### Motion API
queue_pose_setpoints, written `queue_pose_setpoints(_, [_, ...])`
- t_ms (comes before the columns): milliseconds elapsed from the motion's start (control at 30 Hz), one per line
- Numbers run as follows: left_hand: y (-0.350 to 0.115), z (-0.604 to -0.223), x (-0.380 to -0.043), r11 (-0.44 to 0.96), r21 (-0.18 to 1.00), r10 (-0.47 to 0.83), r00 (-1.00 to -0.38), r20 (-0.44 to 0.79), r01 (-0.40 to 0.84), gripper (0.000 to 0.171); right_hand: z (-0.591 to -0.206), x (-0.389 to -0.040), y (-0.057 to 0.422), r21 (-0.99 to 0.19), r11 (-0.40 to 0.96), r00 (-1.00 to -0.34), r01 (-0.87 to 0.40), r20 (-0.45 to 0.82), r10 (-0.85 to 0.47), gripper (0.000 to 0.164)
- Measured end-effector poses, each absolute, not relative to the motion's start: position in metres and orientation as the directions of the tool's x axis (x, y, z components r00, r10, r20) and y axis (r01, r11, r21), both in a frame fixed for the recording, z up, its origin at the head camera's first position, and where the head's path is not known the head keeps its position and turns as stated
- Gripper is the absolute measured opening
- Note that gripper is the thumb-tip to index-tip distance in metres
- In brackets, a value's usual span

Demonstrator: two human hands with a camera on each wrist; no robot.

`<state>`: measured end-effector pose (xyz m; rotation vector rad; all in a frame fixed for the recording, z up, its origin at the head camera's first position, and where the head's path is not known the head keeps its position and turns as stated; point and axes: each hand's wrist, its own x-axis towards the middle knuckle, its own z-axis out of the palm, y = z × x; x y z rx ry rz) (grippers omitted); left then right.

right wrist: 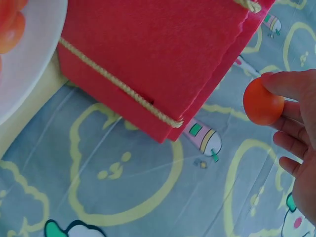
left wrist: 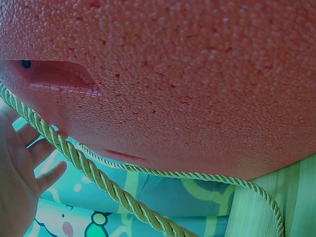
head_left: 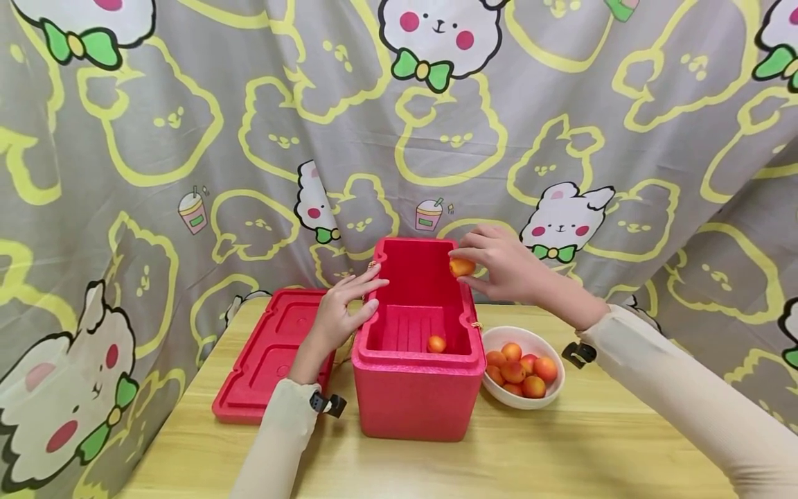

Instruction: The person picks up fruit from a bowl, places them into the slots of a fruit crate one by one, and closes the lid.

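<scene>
In the head view my right hand (head_left: 499, 263) pinches an orange apricot (head_left: 462, 267) between thumb and fingers, above the right rim of a red foam box (head_left: 419, 402). The right wrist view shows this apricot (right wrist: 263, 101) at my fingertips, apart from the box wall. My left hand (head_left: 344, 308) rests with its fingers extended on the left rim of the box. One apricot (head_left: 436, 344) lies on the ribbed box floor, near the front right corner. To the right of the box stands a white bowl (head_left: 557, 391) holding several apricots (head_left: 513, 371).
The red box lid (head_left: 262, 374) lies flat on the wooden table (head_left: 561, 457), left of the box. Twisted gold rope (left wrist: 94, 173) hangs along the box's side in the left wrist view. A patterned grey curtain (head_left: 249, 111) hangs close behind the table.
</scene>
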<state>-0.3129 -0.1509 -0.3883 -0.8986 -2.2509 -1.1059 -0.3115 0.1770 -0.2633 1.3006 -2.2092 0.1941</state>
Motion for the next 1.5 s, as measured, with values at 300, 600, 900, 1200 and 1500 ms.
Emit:
queue_pose_setpoints(300, [-0.149,-0.389,-0.311,0.468,0.497,0.344,-0.669,0.659,0.731,0.045,-0.262,-0.307,0.148,0.207,0.505,-0.389,-0.838,0.423,-0.818,0.047])
queue_pose_setpoints(600, [-0.148,-0.389,-0.31,0.462,0.497,0.355,-0.666,0.656,0.735,0.046,-0.266,-0.305,0.128,0.244,0.474,-0.396,-0.846,0.309,-0.865,0.046])
queue_pose_setpoints(900, [-0.151,-0.392,-0.314,0.43,0.485,0.379,-0.64,0.669,0.762,0.047,-0.269,-0.304,0.115,0.254,0.442,-0.385,-0.861,0.246,-0.89,0.05])
queue_pose_setpoints(1200, [-0.153,-0.394,-0.317,0.425,0.424,0.388,-0.584,0.713,0.8,0.048,-0.276,-0.303,0.111,0.255,0.439,-0.396,-0.862,0.203,-0.896,0.048])
queue_pose_setpoints(1500, [-0.152,-0.395,-0.318,0.407,0.434,0.386,-0.582,0.716,0.804,0.049,-0.283,-0.303,0.114,0.246,0.447,-0.408,-0.86,0.194,-0.892,0.051])
